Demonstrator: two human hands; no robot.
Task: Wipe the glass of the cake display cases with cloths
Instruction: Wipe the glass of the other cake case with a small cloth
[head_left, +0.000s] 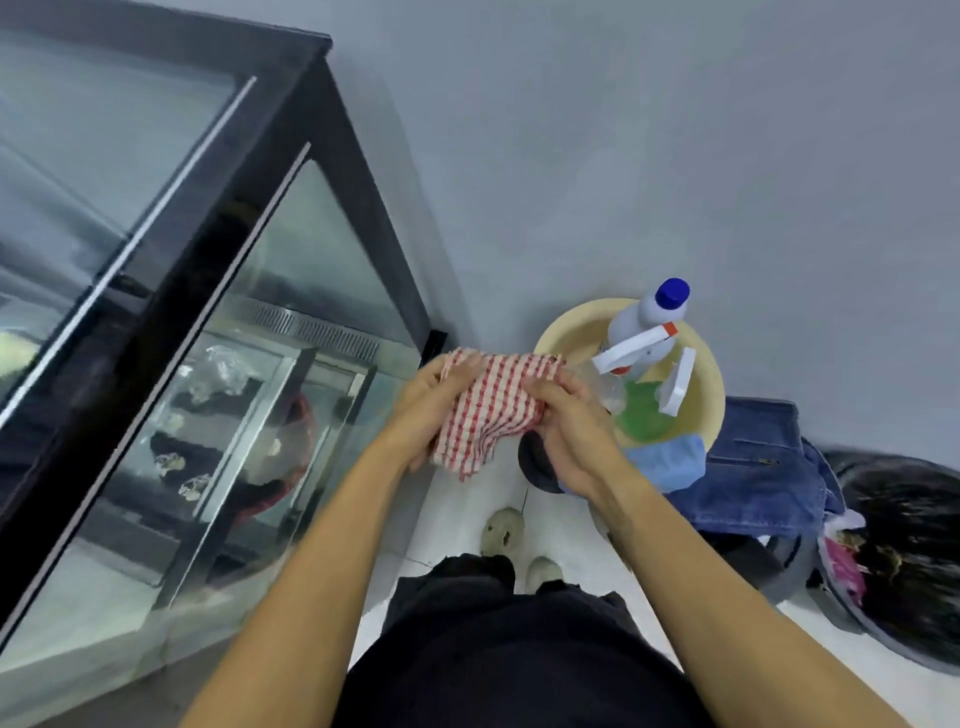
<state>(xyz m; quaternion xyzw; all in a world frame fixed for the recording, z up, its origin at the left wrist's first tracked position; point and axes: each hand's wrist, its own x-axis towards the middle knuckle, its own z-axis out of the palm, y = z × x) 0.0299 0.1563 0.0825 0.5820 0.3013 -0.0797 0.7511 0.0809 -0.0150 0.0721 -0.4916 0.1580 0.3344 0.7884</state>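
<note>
1. Glass of the cake display case (291, 332) fills the left side of the head view, framed in black, with a second pane (93, 156) further left; small wrapped items lie on the shelves inside, too blurred to name.
2. No brand, label or writing can be read on anything here; the bottles show only blurred colour.
3. Held between both hands in front of the person's body, just right of the case's near corner, is a red-and-white checked cloth (493, 410).
4. The left hand (434, 405) grips the cloth's left edge, its fingers curled over the fabric.
5. The right hand (571, 431) pinches the cloth's right side, thumb and fingers closed on a bunched fold.
6. A cream basin (706, 384) stands just beyond the right hand, against the grey wall.
7. Inside the basin stand a white bottle with a blue cap (652, 312), a clear spray bottle with a white and red trigger (631, 353), and a green spray bottle (644, 410) with a white trigger head.
8. A light blue cloth (670, 462) hangs over the basin's near rim.
9. Blue denim fabric (753, 467) lies to the right of the basin, and a dark tub (904, 561) with pink and dark contents sits further right.
</note>
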